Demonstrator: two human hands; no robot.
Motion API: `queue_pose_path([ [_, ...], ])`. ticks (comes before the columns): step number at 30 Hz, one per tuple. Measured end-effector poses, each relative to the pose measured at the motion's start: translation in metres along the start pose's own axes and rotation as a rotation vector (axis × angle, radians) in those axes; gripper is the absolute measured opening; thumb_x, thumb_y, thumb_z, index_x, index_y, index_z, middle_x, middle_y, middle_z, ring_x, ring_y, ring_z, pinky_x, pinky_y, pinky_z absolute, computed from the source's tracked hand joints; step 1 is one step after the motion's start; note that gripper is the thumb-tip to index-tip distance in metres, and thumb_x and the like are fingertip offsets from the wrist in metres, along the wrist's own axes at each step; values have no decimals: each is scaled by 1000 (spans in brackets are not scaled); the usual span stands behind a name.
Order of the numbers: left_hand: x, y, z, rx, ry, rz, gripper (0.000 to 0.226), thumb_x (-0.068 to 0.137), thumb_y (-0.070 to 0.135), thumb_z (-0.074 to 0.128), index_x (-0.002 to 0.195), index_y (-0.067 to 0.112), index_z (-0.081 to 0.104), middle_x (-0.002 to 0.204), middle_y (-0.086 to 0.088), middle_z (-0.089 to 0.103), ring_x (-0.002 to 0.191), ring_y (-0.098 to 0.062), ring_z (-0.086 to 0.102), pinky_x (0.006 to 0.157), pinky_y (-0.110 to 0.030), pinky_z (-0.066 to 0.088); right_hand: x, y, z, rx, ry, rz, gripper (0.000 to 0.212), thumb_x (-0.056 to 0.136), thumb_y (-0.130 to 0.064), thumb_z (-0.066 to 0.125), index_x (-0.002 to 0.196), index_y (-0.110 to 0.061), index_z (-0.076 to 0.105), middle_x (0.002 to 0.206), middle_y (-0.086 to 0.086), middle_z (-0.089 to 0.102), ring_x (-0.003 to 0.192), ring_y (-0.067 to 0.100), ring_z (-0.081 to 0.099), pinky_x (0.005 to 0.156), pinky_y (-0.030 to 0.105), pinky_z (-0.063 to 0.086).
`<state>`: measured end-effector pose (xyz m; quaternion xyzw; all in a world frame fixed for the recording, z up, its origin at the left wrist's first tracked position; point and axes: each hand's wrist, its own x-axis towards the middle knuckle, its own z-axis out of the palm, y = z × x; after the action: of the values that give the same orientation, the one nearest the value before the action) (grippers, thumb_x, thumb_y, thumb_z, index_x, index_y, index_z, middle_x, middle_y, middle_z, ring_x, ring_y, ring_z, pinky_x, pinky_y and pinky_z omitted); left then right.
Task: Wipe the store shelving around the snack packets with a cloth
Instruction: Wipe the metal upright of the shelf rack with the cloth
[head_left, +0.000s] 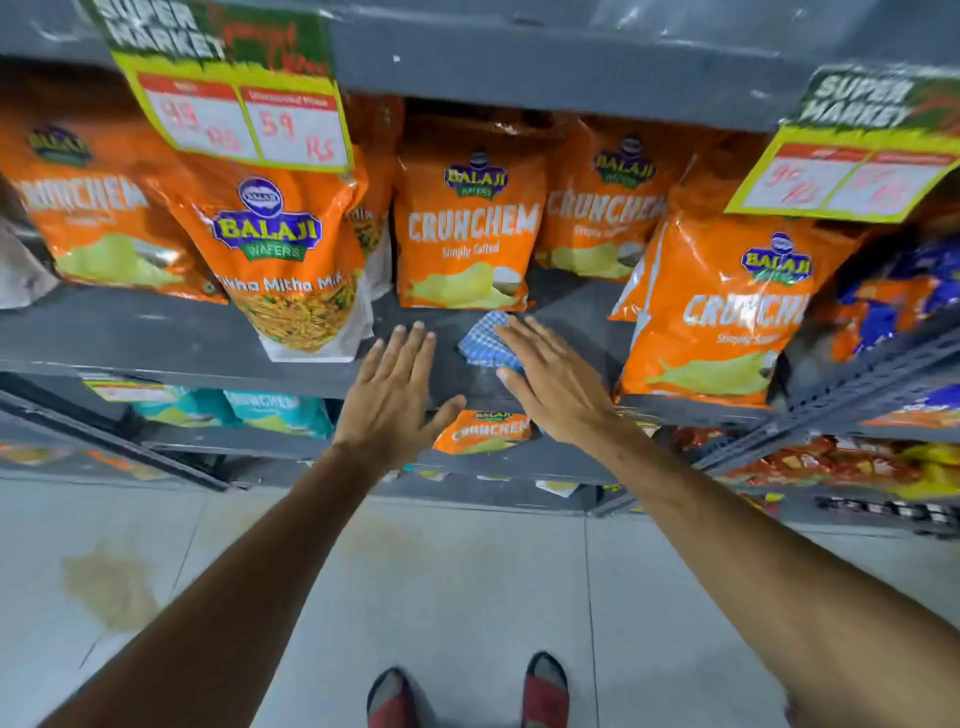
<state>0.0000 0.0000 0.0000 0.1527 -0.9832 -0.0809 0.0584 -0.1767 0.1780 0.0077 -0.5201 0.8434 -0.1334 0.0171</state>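
At frame centre, the right hand (550, 387), fingers flat and together, presses the blue checked cloth (485, 340) onto the grey shelf (156, 332); the left hand (392, 397) hovers, fingers extended, slightly spread; strokes should stay clear of the Crunchem packet (465, 223)

A shop aisle. Grey metal shelving (156, 332) holds rows of orange snack packets (465, 228), and hanging price cards (249, 119) read "Super Market".

Head-worn, wide-angle. Looking forward and steeply down, close against the grey shelf (171, 332). Own feet (467, 696) visible at bottom edge.
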Motion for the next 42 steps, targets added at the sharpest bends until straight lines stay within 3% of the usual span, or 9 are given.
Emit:
queue_pose_path([
  [11, 19, -11, 20, 88, -74, -19, 96, 99, 78, 19, 165, 9, 19, 174, -14, 17, 161, -34, 16, 129, -58, 19, 16, 2, 26, 31, 123, 25, 40, 107, -26, 44, 146, -28, 52, 159, 2, 44, 150, 24, 37, 122, 40, 33],
  [15, 11, -4, 6, 87, -87, -9, 96, 99, 77, 17, 166, 7, 16, 175, -14, 12, 162, -31, 12, 131, -55, 15, 15, -4, 14, 254, 142, 110, 38, 105, -17, 50, 141, -29, 58, 152, -2, 53, 146, 16, 43, 117, 36, 40],
  [18, -7, 7, -32, 65, -7, 13, 93, 102, 73, 19, 164, 4, 22, 174, -17, 15, 162, -31, 14, 131, -56, 16, 8, -21, -18, 382, 177, 157, 41, 104, -16, 51, 141, -32, 57, 150, -9, 55, 140, 7, 48, 109, 29, 46],
  [23, -59, 12, -116, 101, 118, -21, 90, 103, 71, 27, 163, 5, 26, 174, -14, 17, 162, -29, 16, 128, -56, 22, -17, -69, -84, 504, 212, 19, 43, 104, -11, 52, 142, -30, 56, 149, -14, 55, 138, 2, 50, 110, 34, 47],
  [28, -99, 8, -190, 217, 202, -75, 90, 103, 72, 25, 166, 9, 14, 176, -10, 8, 163, -25, 5, 130, -55, 17, -22, -119, -135, 616, 214, -118, 42, 104, -11, 52, 142, -29, 58, 149, -16, 55, 139, 1, 48, 113, 38, 44],
  [35, -131, -15, -279, 337, 366, -158, 92, 103, 69, 38, 166, 8, 10, 176, -11, 6, 163, -26, 0, 131, -54, 15, 5, -206, -190, 641, 249, -411, 41, 105, -8, 51, 141, -25, 59, 148, -15, 55, 140, -1, 46, 116, 30, 40],
  [42, -151, -112, -345, 394, 491, -182, 90, 104, 67, 39, 166, 6, 13, 176, -13, 4, 163, -28, 1, 129, -57, 17, 66, -303, -206, 685, 352, -505, 45, 103, -6, 52, 141, -30, 58, 151, -14, 52, 142, 0, 45, 118, 25, 34],
])
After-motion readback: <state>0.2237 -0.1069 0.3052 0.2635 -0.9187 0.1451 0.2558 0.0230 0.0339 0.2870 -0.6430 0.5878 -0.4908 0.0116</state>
